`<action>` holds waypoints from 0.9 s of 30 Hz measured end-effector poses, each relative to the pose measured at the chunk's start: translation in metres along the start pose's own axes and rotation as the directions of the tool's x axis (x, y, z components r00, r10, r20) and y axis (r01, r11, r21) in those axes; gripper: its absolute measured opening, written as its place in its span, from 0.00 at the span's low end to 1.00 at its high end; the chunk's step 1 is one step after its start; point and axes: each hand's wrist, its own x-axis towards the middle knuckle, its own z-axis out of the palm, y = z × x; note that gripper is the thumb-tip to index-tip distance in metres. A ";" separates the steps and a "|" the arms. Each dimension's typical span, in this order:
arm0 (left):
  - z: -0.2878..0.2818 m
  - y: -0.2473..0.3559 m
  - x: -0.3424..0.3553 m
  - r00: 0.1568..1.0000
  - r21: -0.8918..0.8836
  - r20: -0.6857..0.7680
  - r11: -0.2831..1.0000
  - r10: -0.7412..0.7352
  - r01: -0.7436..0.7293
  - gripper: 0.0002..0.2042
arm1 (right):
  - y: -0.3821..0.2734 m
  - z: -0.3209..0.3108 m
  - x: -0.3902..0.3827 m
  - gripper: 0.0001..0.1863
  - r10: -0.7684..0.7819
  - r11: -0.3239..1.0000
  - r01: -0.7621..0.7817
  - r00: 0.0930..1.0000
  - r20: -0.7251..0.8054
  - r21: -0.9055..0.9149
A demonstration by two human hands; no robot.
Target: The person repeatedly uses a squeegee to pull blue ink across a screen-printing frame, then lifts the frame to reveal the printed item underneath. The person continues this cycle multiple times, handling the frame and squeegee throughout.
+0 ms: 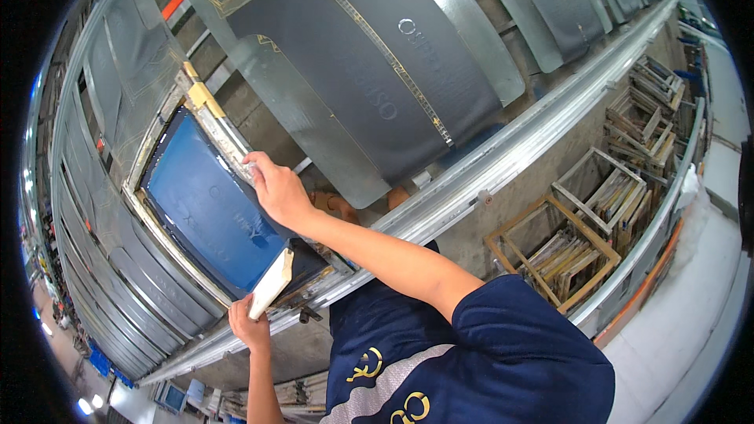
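Observation:
A screen frame (208, 114) with a blue mesh (206, 188) lies tilted over the grey panels at the left. My right hand (279, 192) has its fingers closed on the right side bar of that frame, below a yellow piece fixed to it. Lower down, my left hand (247, 322) grips a pale, flat squeegee (271, 283), which rests at the lower right corner of the mesh, with dark blue around its edge.
Grey sheet panels (369, 71) lie in rows on a long rack with a metal rail (510, 141). Stacks of wooden frames (554, 259) stand to the right beside a white surface (644, 306). More panels (133, 275) fill the left. My body occupies the lower middle.

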 end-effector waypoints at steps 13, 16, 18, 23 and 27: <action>-0.002 0.020 0.007 0.985 0.174 0.076 0.974 -0.158 0.143 0.18 | 0.000 -0.017 0.010 0.08 0.087 0.975 -0.111 0.988 0.129 0.192; -0.005 0.022 0.009 0.967 0.168 0.124 0.965 -0.222 0.200 0.18 | 0.001 -0.014 0.012 0.09 0.080 0.970 -0.104 0.990 0.114 0.218; -0.007 0.023 0.009 0.961 0.151 0.153 0.967 -0.229 0.206 0.19 | -0.001 -0.017 0.011 0.10 0.092 0.967 -0.119 0.987 0.128 0.227; -0.016 0.023 0.019 0.925 0.204 0.243 0.948 -0.292 0.246 0.16 | 0.002 -0.017 0.011 0.14 0.093 0.965 -0.129 0.983 0.160 0.230; -0.019 0.019 0.022 0.934 0.209 0.251 0.957 -0.253 0.203 0.16 | 0.002 -0.020 0.011 0.14 0.099 0.957 -0.139 0.981 0.166 0.253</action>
